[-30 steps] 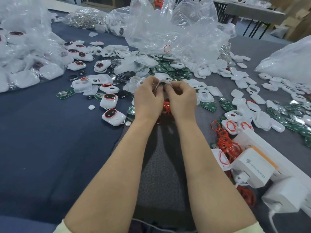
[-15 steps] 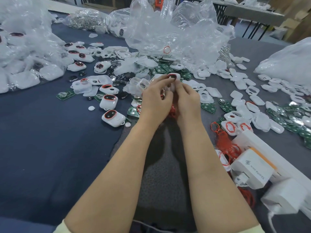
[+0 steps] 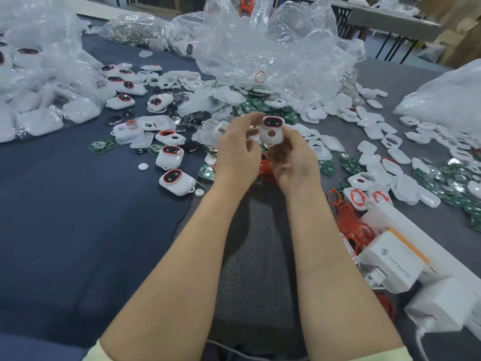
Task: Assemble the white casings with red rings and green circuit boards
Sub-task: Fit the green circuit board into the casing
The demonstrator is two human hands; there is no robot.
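Note:
My right hand [image 3: 292, 157] holds a white casing [image 3: 271, 131] upright above the table, its red-ringed dark window on top and a round hole below. My left hand [image 3: 235, 149] is just left of it, fingers spread, with the fingertips near the casing's upper left edge and nothing in its grip. A heap of loose red rings [image 3: 264, 169] lies under the hands. Finished casings [image 3: 177, 181] sit in a row on the left. Green circuit boards [image 3: 263, 105] are piled beyond the hands, with more at the right [image 3: 442, 175]. Empty white casing halves [image 3: 377, 131] are scattered to the right.
Crumpled clear plastic bags [image 3: 273, 50] fill the back and the left [image 3: 39, 82]. A white power strip with chargers [image 3: 398, 259] sits at the right front beside more red rings [image 3: 348, 220]. A dark blue cloth [image 3: 65, 217] covers the left of the table.
The hands pressed the casing together close to each other, then drew apart. The left hand has let go and opened. The right hand now holds the casing up with its window facing me.

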